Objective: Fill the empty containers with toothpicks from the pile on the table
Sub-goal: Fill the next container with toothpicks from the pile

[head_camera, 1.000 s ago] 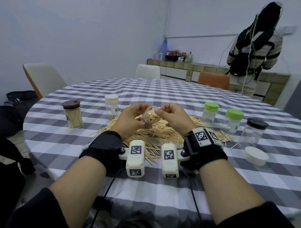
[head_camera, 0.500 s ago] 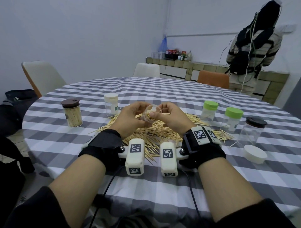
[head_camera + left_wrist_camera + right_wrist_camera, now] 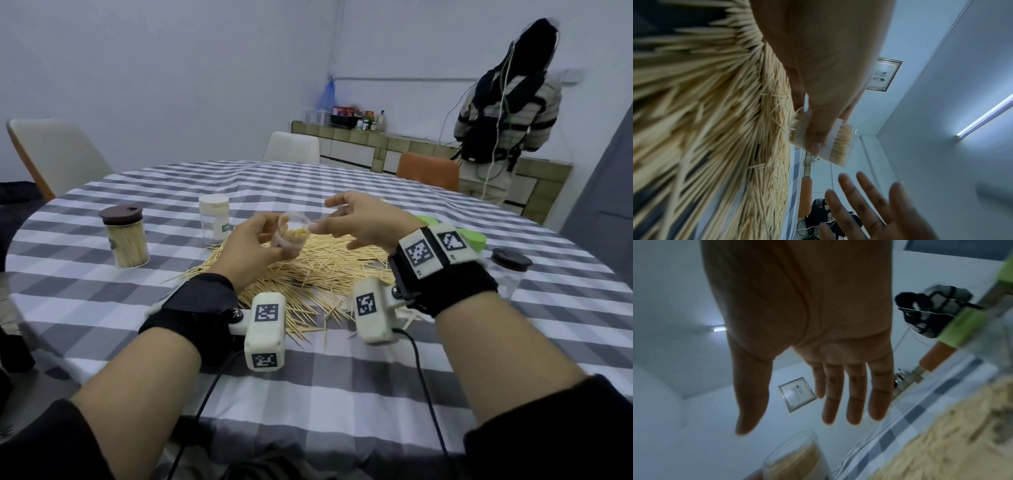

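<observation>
**Clear jar of toothpicks held over the pile**

The left hand (image 3: 251, 245) holds a small clear jar (image 3: 290, 234) above the toothpick pile (image 3: 322, 270) on the checked desk (image 3: 102, 308); its grip is curled round the jar's wall, thumb across the front in the left wrist view. The jar has no lid and is packed with toothpicks standing on end, reaching partway up its wall. The right hand (image 3: 363, 222) hovers just beside the jar, apart from it, its grip wide with fingers spread and holding nothing.

To the left stands a brown-lidded jar (image 3: 125, 240) full of toothpicks, and behind the pile a white-lidded jar (image 3: 214, 219) whose contents are hard to make out. A green lid (image 3: 474, 240) is mostly hidden behind the right wrist, and its container cannot be seen. A clear jar with a dark lid (image 3: 510, 265) at the right looks empty, though partly hidden behind the wristband. The right wrist view is blurred; the jar is cut off at its lower edge.
</observation>
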